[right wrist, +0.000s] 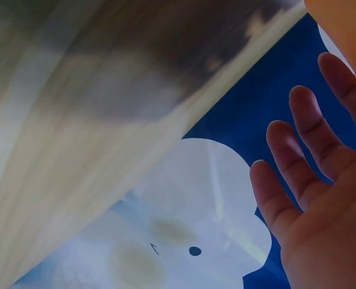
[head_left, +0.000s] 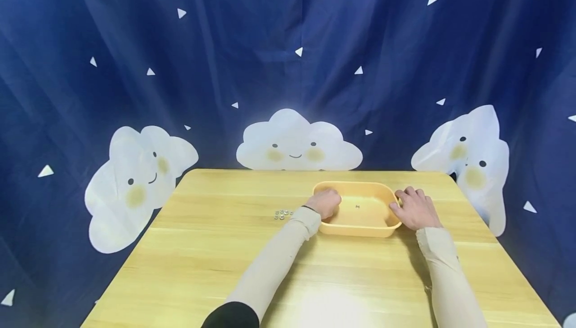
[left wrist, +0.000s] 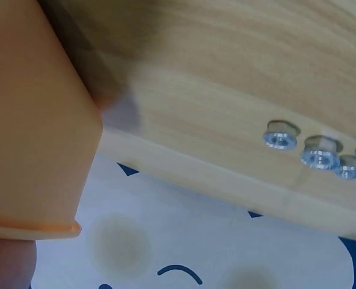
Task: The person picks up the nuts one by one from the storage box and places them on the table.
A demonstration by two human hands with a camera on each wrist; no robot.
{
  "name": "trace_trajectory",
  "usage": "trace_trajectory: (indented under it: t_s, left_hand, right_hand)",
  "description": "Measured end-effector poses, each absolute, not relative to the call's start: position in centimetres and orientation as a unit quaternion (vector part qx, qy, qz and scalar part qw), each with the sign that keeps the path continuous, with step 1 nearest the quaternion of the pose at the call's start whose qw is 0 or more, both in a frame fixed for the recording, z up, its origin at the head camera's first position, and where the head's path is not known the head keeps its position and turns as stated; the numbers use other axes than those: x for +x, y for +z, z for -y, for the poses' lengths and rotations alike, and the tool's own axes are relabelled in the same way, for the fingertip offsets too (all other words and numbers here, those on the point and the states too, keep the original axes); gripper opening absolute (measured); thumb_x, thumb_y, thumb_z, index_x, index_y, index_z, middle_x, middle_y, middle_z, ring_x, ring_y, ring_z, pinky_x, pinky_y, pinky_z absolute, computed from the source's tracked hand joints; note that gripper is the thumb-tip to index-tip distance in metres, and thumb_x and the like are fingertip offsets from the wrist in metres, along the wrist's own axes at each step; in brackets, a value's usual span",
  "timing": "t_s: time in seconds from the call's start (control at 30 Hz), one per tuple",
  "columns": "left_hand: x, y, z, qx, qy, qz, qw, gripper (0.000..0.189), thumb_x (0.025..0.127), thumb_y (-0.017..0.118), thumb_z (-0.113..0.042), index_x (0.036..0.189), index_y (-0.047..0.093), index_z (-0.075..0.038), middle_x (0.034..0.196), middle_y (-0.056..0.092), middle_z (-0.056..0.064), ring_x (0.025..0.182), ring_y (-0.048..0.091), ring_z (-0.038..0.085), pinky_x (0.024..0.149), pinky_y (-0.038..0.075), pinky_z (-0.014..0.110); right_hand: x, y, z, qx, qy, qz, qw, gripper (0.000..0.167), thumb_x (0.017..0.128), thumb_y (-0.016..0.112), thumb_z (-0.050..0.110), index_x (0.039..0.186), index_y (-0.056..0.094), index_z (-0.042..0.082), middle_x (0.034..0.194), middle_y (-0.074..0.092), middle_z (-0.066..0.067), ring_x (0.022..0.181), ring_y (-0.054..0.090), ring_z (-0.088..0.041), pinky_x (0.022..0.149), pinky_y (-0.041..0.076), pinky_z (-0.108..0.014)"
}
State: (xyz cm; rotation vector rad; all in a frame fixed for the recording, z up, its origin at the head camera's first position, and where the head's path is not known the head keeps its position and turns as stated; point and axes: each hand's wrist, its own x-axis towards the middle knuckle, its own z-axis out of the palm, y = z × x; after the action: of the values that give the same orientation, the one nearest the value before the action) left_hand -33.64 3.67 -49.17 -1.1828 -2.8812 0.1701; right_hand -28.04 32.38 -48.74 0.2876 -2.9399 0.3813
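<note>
A shallow yellow-orange tray (head_left: 360, 231) stands on the table with one small metal nut (head_left: 357, 206) on its floor. My left hand (head_left: 325, 203) reaches over the tray's left end, knuckles up; its fingertips are hidden, so anything between them is out of sight. At the right end, my right hand (head_left: 416, 208) touches the rim, thumb side toward the tray. In the right wrist view, its fingers (right wrist: 310, 120) are spread and gently bent, beside the tray's orange wall (right wrist: 346, 36). Several silvery flanged nuts (left wrist: 320, 153) lie on the table left of the tray.
The light wooden table (head_left: 216, 248) ends at a back edge not far behind the tray. A dark blue curtain (head_left: 288, 83) with white clouds and triangles hangs beyond it. My left forearm (head_left: 274, 263) crosses the table just right of the loose nuts.
</note>
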Motion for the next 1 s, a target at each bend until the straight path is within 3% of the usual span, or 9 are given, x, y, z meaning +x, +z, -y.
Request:
trace_trajectory:
  t_s: [0.33,0.47,0.53,0.73,0.87,1.0]
  left_hand:
    - [-33.78,-48.11,-4.13,-0.365,0.079,0.928,-0.002,0.020,0.095,0.060,0.002,0.101,0.074,-0.011,0.098,0.076,0.001,0.086,0.071,0.014,0.080,0.060,0.026]
    - [-33.78,-48.10,-4.32,-0.365,0.066,0.928,-0.011,0.013,0.094,0.062,-0.004,0.095,0.072,-0.012,0.091,0.073,0.000,0.078,0.066,0.013,0.073,0.059,0.027]
    - [-33.78,-48.17,-4.26,-0.373,0.056,0.926,-0.012,0.011,0.092,0.064,-0.006,0.084,0.067,-0.013,0.080,0.066,-0.002,0.069,0.059,0.010,0.064,0.054,0.024]
    - [-33.97,-48.35,-3.96,-0.406,0.013,0.914,-0.014,0.046,0.087,0.071,-0.011,0.059,0.036,-0.020,0.056,0.030,-0.009,0.052,0.029,0.004,0.047,0.027,0.018]
    - [-33.79,-48.31,-4.02,-0.429,-0.006,0.903,-0.017,0.054,0.087,0.071,-0.008,0.056,0.028,-0.020,0.055,0.021,-0.009,0.051,0.019,0.003,0.047,0.018,0.016]
    - [-33.43,-48.14,-4.13,-0.435,-0.009,0.900,-0.026,0.051,0.085,0.068,-0.001,0.057,0.028,-0.019,0.057,0.022,-0.008,0.053,0.021,0.005,0.048,0.019,0.016]
  right_hand:
    - [-28.00,-48.26,-32.19,0.085,0.134,0.985,0.064,0.048,0.101,0.047,0.034,0.135,0.060,0.002,0.133,0.057,-0.028,0.118,0.049,-0.055,0.091,0.041,-0.072]
    - [-27.89,-48.43,-32.17,0.082,0.138,0.985,0.061,0.049,0.101,0.047,0.034,0.135,0.060,0.002,0.134,0.056,-0.029,0.119,0.049,-0.056,0.092,0.040,-0.072]
    - [-27.89,-48.52,-32.17,0.083,0.138,0.985,0.060,0.049,0.100,0.047,0.034,0.135,0.060,0.001,0.134,0.056,-0.029,0.119,0.049,-0.056,0.092,0.040,-0.071]
    - [-27.94,-48.52,-32.19,0.082,0.136,0.986,0.058,0.050,0.100,0.047,0.035,0.135,0.061,0.001,0.134,0.056,-0.029,0.118,0.050,-0.056,0.091,0.041,-0.071]
    - [-27.93,-48.47,-32.24,0.081,0.138,0.986,0.055,0.050,0.101,0.047,0.035,0.135,0.061,0.001,0.134,0.056,-0.029,0.118,0.050,-0.056,0.090,0.041,-0.071]
    - [-27.93,-48.40,-32.17,0.080,0.142,0.985,0.053,0.050,0.100,0.047,0.035,0.134,0.061,0.001,0.134,0.056,-0.029,0.117,0.049,-0.056,0.090,0.041,-0.071]
